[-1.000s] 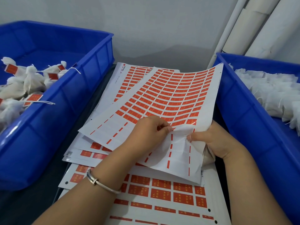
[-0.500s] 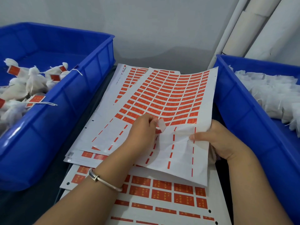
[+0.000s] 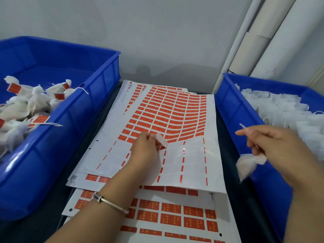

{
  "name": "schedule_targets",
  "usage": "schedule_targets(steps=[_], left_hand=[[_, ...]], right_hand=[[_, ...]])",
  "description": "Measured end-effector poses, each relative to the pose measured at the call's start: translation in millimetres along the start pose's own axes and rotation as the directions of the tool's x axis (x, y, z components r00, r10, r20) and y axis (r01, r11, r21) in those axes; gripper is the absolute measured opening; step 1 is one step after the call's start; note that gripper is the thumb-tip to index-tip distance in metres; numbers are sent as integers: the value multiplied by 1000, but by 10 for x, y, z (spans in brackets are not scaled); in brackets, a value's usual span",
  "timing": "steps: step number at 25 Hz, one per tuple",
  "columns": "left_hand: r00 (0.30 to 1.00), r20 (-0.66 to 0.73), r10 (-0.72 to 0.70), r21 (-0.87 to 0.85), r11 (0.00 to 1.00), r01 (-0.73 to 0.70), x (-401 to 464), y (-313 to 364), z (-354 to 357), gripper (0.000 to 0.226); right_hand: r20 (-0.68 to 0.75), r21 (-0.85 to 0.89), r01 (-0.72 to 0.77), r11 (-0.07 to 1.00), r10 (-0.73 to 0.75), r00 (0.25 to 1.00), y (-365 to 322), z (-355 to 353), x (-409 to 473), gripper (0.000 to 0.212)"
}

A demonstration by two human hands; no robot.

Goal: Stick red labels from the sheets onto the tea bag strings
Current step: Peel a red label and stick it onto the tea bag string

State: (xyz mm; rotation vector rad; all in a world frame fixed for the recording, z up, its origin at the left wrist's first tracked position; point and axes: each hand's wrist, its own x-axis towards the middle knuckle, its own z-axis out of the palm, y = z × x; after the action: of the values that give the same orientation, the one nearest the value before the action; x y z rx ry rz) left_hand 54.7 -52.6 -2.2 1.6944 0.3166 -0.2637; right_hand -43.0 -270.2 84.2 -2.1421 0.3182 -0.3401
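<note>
Label (image 3: 162,141) pinched by left hand (image 3: 144,149); right hand (image 3: 273,146) pinches tea bag (image 3: 249,164) string.

Your peeled label (image 3: 162,142) curls white-side out above the part-stripped top sheet (image 3: 175,120); one tea bag (image 3: 249,163) hangs right, blurred.

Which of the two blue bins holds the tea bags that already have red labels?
The blue bin on the left: its tea bags carry red labels on their strings. The right bin holds only plain white ones.
</note>
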Motion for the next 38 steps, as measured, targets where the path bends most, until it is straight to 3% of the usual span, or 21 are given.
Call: schedule_targets(steps=[3,6,9,12,14,18,25,38], left_hand=[[999,18,-44,-64,997,45,40,43,-44,16],[995,2,-97,13,995,97,86,65,-71,14],[995,37,-94,-111,989,98,66,52,-64,11],[990,131,-56,-332,938,97,28,62,-63,19],[988,153,34,-333,943,19,-2,77,-65,19],[974,181,136,-245,965,-89,-55,80,-66,19],[955,249,164,-209,971,-113,-90,43,0,24],[935,325,142,-284,958,-46,-87,39,-13,20]], right_hand=[[-46,42,218,975,-216,975,-264,-42,-66,17],[-3,177,408,896,-414,910,-536,-50,-116,35],[52,288,466,837,-499,865,-730,134,-107,26],[263,204,293,934,-341,903,-698,595,-20,21],[320,189,169,967,-224,921,-553,891,53,5],[199,305,61,950,-126,972,-224,1185,158,14],[5,378,23,925,-27,1000,-65,1238,206,14],[-43,406,-29,913,51,998,28,1206,254,13]])
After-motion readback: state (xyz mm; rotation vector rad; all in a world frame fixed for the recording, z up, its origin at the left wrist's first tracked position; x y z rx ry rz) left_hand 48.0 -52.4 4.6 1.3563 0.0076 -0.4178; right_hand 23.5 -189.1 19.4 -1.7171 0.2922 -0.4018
